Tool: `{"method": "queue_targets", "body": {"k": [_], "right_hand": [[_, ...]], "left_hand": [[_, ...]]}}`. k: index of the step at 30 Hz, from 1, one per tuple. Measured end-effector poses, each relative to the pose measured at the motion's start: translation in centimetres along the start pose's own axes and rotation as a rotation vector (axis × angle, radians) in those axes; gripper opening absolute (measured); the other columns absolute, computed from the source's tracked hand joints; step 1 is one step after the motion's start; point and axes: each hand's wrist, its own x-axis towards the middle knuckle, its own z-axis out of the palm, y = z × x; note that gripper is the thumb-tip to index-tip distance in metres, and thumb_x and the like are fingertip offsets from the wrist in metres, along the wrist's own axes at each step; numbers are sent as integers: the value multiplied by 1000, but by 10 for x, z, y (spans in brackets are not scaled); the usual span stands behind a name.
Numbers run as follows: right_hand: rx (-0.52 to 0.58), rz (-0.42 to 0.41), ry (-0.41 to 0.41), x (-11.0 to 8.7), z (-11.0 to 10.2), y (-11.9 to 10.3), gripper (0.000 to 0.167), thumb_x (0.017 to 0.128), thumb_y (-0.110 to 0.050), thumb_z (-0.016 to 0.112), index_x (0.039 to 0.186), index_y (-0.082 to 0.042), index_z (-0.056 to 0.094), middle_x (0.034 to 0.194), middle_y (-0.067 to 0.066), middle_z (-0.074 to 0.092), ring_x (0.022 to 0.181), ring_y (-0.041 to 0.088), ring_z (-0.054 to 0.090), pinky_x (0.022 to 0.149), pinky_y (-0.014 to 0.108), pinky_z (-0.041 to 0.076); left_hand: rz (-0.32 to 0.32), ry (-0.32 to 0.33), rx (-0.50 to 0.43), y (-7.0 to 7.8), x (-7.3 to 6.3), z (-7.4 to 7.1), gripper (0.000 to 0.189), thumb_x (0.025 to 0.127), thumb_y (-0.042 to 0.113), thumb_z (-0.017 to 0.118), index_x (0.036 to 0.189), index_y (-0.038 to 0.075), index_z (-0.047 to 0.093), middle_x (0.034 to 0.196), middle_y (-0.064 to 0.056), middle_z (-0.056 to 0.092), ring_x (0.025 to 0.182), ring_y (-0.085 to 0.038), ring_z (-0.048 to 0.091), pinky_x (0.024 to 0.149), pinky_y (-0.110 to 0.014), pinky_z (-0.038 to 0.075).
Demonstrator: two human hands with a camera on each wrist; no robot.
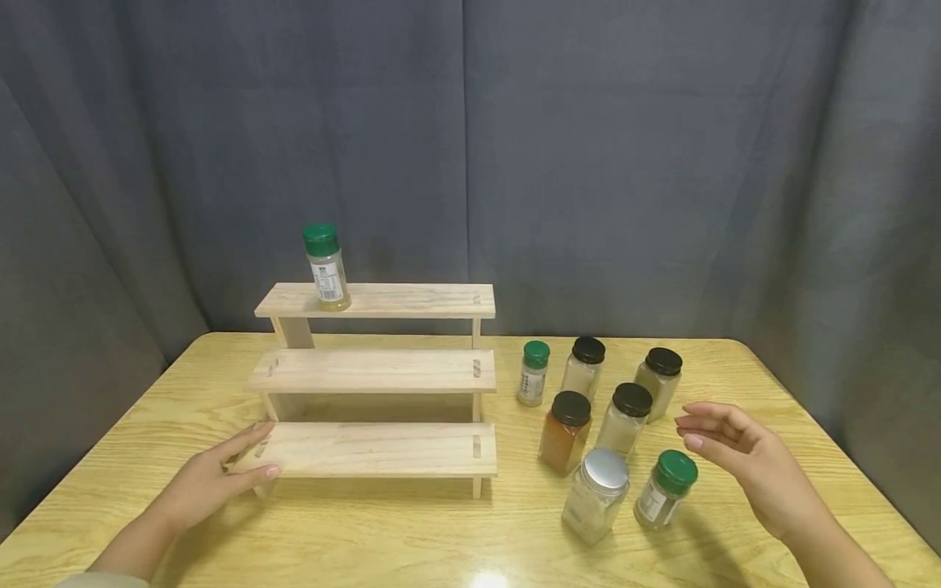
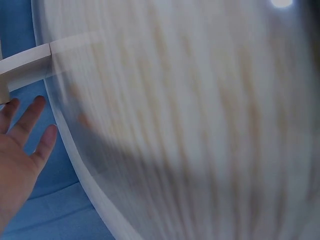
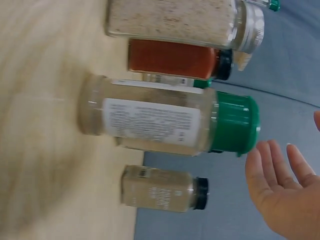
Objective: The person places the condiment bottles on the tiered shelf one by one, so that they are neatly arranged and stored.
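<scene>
My left hand (image 1: 202, 482) is at the left end of the lowest shelf of a pale wooden three-tier rack (image 1: 382, 449). Its thumb lies by the front edge and the fingers by the rear corner, fairly straight. In the left wrist view, those fingers (image 2: 31, 120) look spread beside a wooden part (image 2: 27, 62). My right hand (image 1: 764, 465) hovers with loosely bent fingers, holding nothing, right of a green-lidded spice jar (image 1: 664, 490). The right wrist view shows this jar (image 3: 155, 115) upright on the table, its green lid near my fingertips. Another green-lidded spice jar (image 1: 328, 273) stands on the top shelf.
Left of the near jar is a silver-lidded jar (image 1: 595, 498). Behind them stand a black-lidded jar of orange-red spice (image 1: 565, 441), several other black-lidded jars (image 1: 621, 429) and a small green-lidded jar (image 1: 532, 384). Grey curtains (image 1: 625, 163) enclose the wooden table (image 1: 382, 539).
</scene>
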Motion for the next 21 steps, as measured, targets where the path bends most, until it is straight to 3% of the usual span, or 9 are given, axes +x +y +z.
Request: {"method": "queue_targets", "body": {"k": [4,13,18,21], "right_hand": [[-56,58,17,-4,-1,8,26,86,-3,50,109,-17,52,99,-11,57,91,0,53,74,9,39],[-70,116,13,-8,1,20,26,86,-3,51,108,-17,52,99,-13,56,91,0,52,73,10,40],[-124,177,9,-10,2,23,26,86,-8,52,112,-8,49,101,-10,55,91,0,52,74,13,39],[-164,247,-2,-11,3,24,35,87,-13,52,118,0,42,106,-3,52,91,0,50,79,22,40]], "left_hand": [[-9,-6,1,1,-1,1,67,81,45,53,136,15,29,137,-18,26,111,-50,33,77,-59,35],[-9,-15,11,1,1,0,67,82,45,53,136,15,28,137,-19,25,108,-51,35,75,-59,36],[-8,-16,17,0,1,0,66,82,44,53,136,15,29,136,-22,24,107,-51,36,74,-58,37],[1,-12,26,1,2,-1,65,83,42,53,136,14,29,136,-22,25,107,-51,36,74,-57,38]]}}
